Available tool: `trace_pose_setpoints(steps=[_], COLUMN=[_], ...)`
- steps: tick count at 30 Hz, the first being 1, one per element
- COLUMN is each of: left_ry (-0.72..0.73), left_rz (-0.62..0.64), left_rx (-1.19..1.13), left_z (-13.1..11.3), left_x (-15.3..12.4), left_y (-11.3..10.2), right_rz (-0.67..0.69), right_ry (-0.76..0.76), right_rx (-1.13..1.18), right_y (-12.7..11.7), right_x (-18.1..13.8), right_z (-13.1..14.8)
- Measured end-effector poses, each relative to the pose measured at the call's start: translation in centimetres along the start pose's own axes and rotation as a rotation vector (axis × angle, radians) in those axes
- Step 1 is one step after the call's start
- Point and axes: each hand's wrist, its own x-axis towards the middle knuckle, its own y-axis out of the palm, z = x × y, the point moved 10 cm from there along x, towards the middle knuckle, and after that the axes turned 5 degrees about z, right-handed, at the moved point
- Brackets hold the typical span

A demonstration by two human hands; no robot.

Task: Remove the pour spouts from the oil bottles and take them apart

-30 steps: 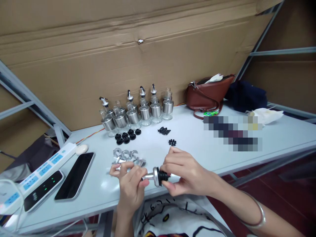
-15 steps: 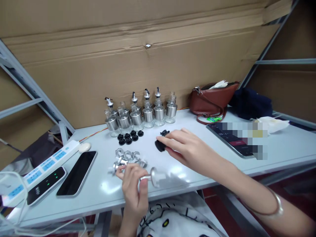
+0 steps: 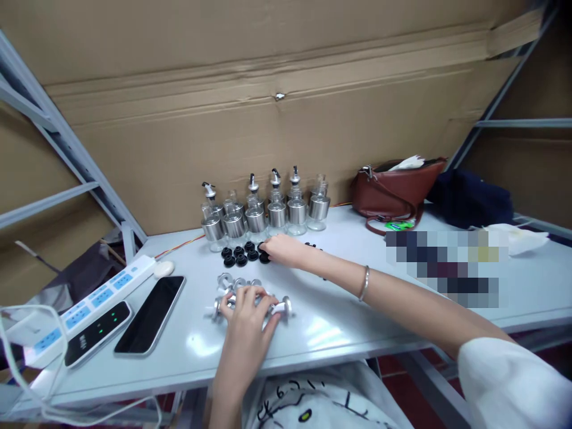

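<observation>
My left hand (image 3: 248,316) is low over a small pile of metal pourer spouts (image 3: 226,280) on the table. Its thumb and forefinger close around one silver pourer spout (image 3: 287,307), whose round flange points right. The other fingers are curled over the pile and hide part of it. Farther back, my right hand (image 3: 283,249) reaches down to the right end of a cluster of black stoppers (image 3: 241,260). Its fingertips are pinched on a black stopper (image 3: 261,245), mostly covered by the hand. More black pieces (image 3: 310,245) show just beyond my right forearm.
Glass bottles with metal sleeves (image 3: 277,213) stand in rows at the back, several with pourers fitted. At left lie a phone (image 3: 151,316), a power strip (image 3: 102,298) and a black device with green lights (image 3: 98,333). A brown bag (image 3: 397,190) sits back right.
My right hand has moved left with the black stopper to the cluster. My left hand has lowered the metal pourer spout to the pile. The view has shifted slightly.
</observation>
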Motion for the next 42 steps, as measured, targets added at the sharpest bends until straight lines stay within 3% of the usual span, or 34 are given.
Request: trace_pose_setpoints(steps=[3,8,12,15,21,26,34,42], left_ry=[-0.029,-0.124,-0.190,-0.253,-0.413,-0.398,-0.316,-0.345], left_rz=[0.019,0.061,-0.051,-0.126,0.033,0.151,0.044,0.165], left_rx=[-0.005,-0.020,0.011,0.042,-0.093,-0.189,-0.190,-0.183], left_z=[0.6,2.0,4.3,7.1,11.5,11.1,10.5,10.6], left_x=[0.2,0.0,-1.2,-2.4,-3.2,-2.9,-2.5,-2.4], left_y=[0.8,1.5,-0.5,-2.0,0.5,2.0,0.9,1.8], right_rz=[-0.044,-0.089,-0.120,-0.206,-0.084,0.024,-0.006,-0.057], right_ry=[-0.004,-0.009,0.217,0.256,0.343,0.304,0.254,0.241], right_rx=[0.010,0.219,0.457,0.605,0.621,0.583,0.628,0.619], right_y=[-1.3,-2.8,-0.3,2.1,5.7,5.2,4.5,4.4], right_x=[-1.6,-6.7,-10.5,-11.8,-10.3,-8.2,-7.4,-7.6], right_z=[0.4,2.3,4.1,6.9,8.6,9.2,9.5,9.5])
